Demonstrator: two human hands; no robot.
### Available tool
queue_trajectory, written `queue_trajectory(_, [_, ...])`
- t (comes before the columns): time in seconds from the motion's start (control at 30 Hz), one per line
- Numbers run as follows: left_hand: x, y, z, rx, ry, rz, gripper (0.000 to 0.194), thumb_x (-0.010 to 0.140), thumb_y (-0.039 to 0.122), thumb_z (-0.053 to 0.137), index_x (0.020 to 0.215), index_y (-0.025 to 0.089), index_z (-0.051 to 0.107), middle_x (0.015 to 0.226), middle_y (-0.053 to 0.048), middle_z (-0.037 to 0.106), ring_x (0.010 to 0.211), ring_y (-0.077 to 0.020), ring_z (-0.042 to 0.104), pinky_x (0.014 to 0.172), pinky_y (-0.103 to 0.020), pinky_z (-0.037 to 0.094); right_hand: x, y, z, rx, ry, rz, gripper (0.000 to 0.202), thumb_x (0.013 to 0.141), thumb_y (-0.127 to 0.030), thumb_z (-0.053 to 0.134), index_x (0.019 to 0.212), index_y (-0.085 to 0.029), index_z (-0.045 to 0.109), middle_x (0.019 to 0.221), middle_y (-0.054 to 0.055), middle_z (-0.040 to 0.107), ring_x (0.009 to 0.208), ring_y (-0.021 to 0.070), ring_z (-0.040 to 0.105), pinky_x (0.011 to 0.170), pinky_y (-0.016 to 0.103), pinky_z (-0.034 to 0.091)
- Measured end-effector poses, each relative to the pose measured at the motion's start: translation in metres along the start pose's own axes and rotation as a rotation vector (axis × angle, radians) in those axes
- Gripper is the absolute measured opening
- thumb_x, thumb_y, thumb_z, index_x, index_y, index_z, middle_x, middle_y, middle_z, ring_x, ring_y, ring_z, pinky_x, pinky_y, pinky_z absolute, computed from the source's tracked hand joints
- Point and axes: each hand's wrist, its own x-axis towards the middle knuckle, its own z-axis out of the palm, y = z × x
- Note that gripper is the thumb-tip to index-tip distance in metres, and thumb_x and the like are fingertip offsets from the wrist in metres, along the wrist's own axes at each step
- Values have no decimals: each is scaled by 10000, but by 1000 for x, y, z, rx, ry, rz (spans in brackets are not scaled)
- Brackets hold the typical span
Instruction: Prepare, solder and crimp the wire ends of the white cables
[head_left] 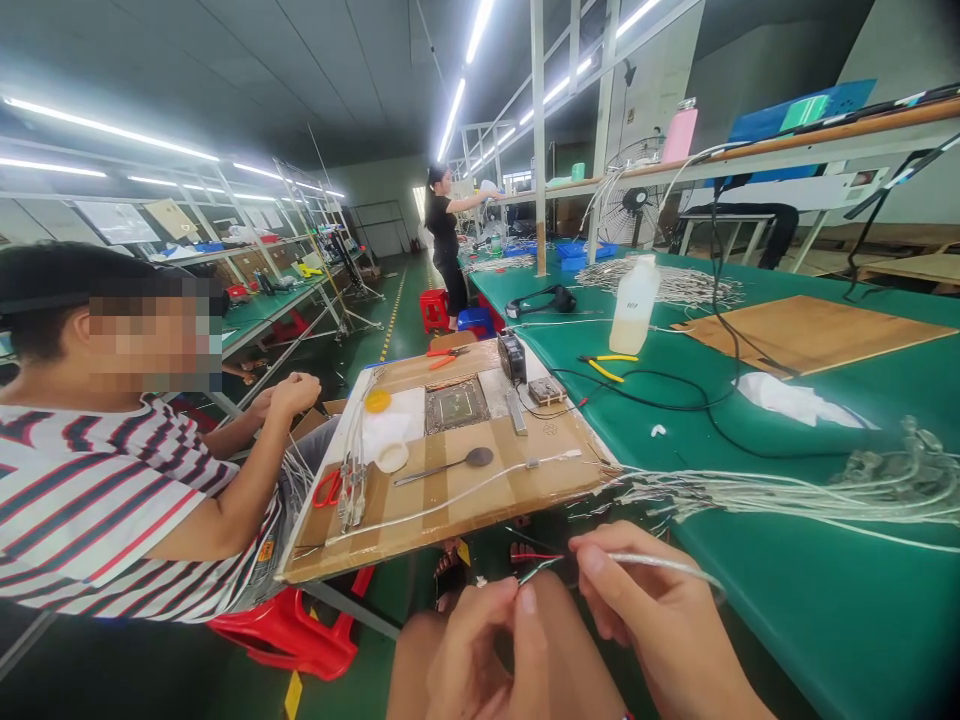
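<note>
My right hand [637,600] pinches a thin white cable [667,565] near its stripped end, and the cable's length trails off to the right behind the fingers. From that end, fine coloured wires [541,566] spread leftward, a red one and a greenish one among them. My left hand [487,640] is closed in a pinch, thumb against forefinger, on the tip of the greenish wire. Both hands are above my lap, just off the bench edge. Beside them a bundle of white cables [697,490] lies on the green bench top.
A cardboard-covered board [450,495] holds a dark spoon [442,466], red-handled scissors [327,489] and a small fan [512,357]. On the green bench [810,620] are yellow-handled pliers [604,367] and a plastic bottle [634,305]. A person in a striped shirt [97,500] sits at left.
</note>
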Motion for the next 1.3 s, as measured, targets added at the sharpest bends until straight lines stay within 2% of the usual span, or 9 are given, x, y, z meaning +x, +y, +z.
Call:
queue_trajectory(0.2, [-5,5,8,17,141,-162,87,857,199,778,902,171,709,790,19,664,622,-41,639,622,-75,552,0,1,1,-31,6,-5,668,651,-696,791,926,-103,655,630,-13,529,517,-7,476,480,104,374])
queue_trajectory(0.37, [6,3,-1,105,-8,176,212,793,11,753,936,154,688,709,7,655,578,-83,630,526,-141,547,0,-1,1,-72,34,-23,662,644,-696,795,916,-104,679,636,-2,539,534,-2,486,492,111,406])
queue_trajectory(0.43, [12,3,-3,87,-23,184,194,780,46,776,916,157,693,667,9,634,548,-90,598,484,-160,515,0,-1,0,-86,40,-29,657,642,-689,801,913,-102,687,629,1,536,546,3,496,495,111,411])
queue_trajectory(0.6, [23,8,4,-40,-15,-41,295,813,408,828,885,155,696,631,-10,594,546,-113,576,478,-199,491,0,2,-2,-60,29,-45,627,675,-670,791,920,-105,676,621,-11,524,541,-7,480,497,106,409])
queue_trajectory(0.73, [27,9,9,-202,-45,-191,403,810,525,811,913,153,692,621,-3,558,524,-100,543,471,-193,464,-1,6,-3,-29,-14,-31,580,729,-633,770,939,-110,639,636,-19,537,538,-14,485,499,95,392])
queue_trajectory(0.87, [20,-2,3,-371,-84,-351,354,833,462,817,937,147,694,602,15,532,479,-79,517,454,-169,445,-1,6,-2,12,-38,-5,591,744,-650,749,953,-116,602,600,-36,500,513,-20,456,486,91,356])
queue_trajectory(1.03, [7,-16,-9,-621,-258,-464,48,943,233,706,991,240,709,668,33,580,430,-53,511,445,-147,430,-2,3,1,42,-47,10,588,738,-638,761,946,-114,597,608,-40,499,498,-22,455,478,93,340])
queue_trajectory(1.17, [7,-11,-4,-630,-188,-558,67,893,246,773,903,205,721,587,25,569,415,-55,496,439,-131,416,-5,-1,4,96,-59,48,592,724,-643,769,889,-110,571,617,-44,494,480,-29,439,465,94,331])
queue_trajectory(1.3, [11,-7,0,-735,-226,-616,66,921,265,744,887,218,712,480,45,489,401,-55,463,443,-120,405,-7,-5,6,125,-67,70,609,709,-656,775,845,-105,554,593,-44,481,470,-27,431,460,97,338])
